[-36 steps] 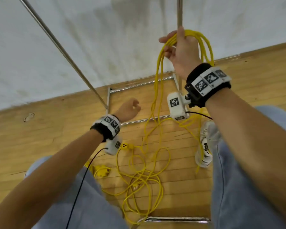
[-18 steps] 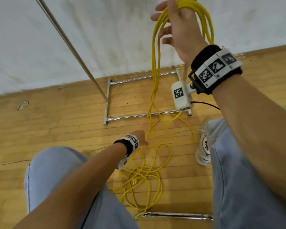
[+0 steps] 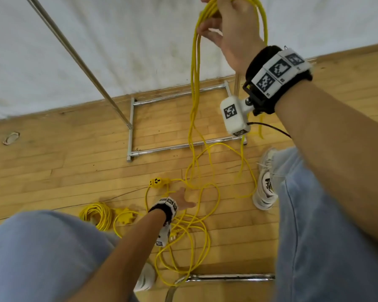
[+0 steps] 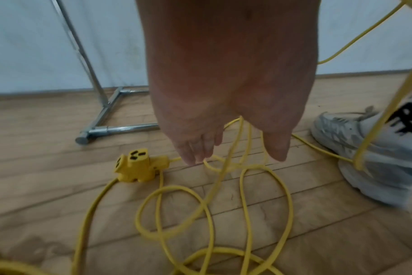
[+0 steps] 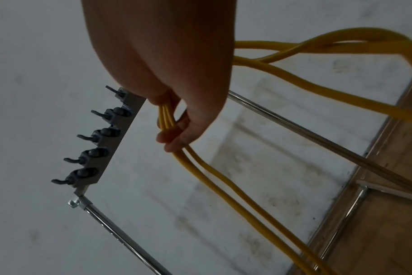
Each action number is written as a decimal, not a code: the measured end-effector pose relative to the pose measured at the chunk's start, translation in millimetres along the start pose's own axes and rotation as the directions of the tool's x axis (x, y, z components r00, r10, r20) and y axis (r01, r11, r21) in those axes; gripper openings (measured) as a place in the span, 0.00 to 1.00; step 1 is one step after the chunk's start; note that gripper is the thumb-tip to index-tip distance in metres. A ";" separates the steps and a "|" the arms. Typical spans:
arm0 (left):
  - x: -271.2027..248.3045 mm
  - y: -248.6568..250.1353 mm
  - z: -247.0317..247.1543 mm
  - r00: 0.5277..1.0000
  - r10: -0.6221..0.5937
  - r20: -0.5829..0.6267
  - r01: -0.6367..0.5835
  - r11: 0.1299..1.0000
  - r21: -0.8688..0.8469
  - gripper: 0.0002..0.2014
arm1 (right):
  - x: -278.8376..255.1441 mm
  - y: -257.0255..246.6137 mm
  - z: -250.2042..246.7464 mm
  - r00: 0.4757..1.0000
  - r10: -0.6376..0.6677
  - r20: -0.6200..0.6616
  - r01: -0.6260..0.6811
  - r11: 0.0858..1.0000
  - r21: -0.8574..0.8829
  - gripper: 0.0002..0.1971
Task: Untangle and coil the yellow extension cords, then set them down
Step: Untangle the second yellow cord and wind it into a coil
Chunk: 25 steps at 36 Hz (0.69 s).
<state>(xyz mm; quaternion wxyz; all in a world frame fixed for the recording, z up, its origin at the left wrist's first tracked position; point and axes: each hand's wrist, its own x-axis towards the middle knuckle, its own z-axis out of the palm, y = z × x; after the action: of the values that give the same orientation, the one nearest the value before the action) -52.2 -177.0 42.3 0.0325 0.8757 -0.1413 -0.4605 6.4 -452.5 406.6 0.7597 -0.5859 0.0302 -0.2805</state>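
Note:
My right hand (image 3: 229,29) is raised high and grips several hanging loops of a yellow extension cord (image 3: 194,88); in the right wrist view the fingers (image 5: 176,137) curl round the strands (image 5: 167,117). The rest of the cord lies tangled on the wood floor (image 3: 190,232). My left hand (image 3: 182,200) is low over the tangle, fingers (image 4: 195,150) straight and holding nothing, just right of the yellow triple-outlet end (image 4: 136,165) (image 3: 157,182). A second yellow cord (image 3: 96,215) lies coiled on the floor at the left.
A chrome garment-rack base (image 3: 130,136) and slanted pole (image 3: 79,59) stand by the white wall. Another chrome bar (image 3: 227,277) lies near my feet. My white sneaker (image 3: 265,188) is beside the cord loops. A rail of grey hooks (image 5: 99,141) tops the rack.
My right hand rose higher with the cord loops. My left hand dropped from chest height down to the tangle on the floor and opened its fingers.

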 end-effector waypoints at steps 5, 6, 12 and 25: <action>1.3 2.7 20.7 0.980 0.180 0.082 -0.167 0.975 -0.149 0.17 | 12.9 12.9 -0.7 0.999 0.017 -0.029 -0.015 0.999 0.053 0.06; -1.9 7.2 17.2 0.977 0.201 0.072 -0.177 0.951 -0.253 0.18 | 14.7 16.0 -1.1 0.995 0.096 -0.009 -0.096 0.995 -0.037 0.06; -51.0 46.2 -95.4 0.947 0.159 -0.279 -0.313 0.656 -0.687 0.18 | -3.5 35.6 8.1 0.754 0.657 -0.013 -0.540 0.608 -0.582 0.16; -307.1 50.7 -244.9 0.734 0.334 -0.591 -0.673 0.243 -0.699 0.20 | -94.8 33.8 60.5 0.528 0.791 0.307 -0.835 0.550 0.019 0.32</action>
<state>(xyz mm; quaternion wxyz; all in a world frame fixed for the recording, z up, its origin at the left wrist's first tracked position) -28.0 -158.3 437.2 0.6552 0.6873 -0.1492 -0.2759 -37.4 -350.7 368.0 0.8443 -0.4705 0.1764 0.1859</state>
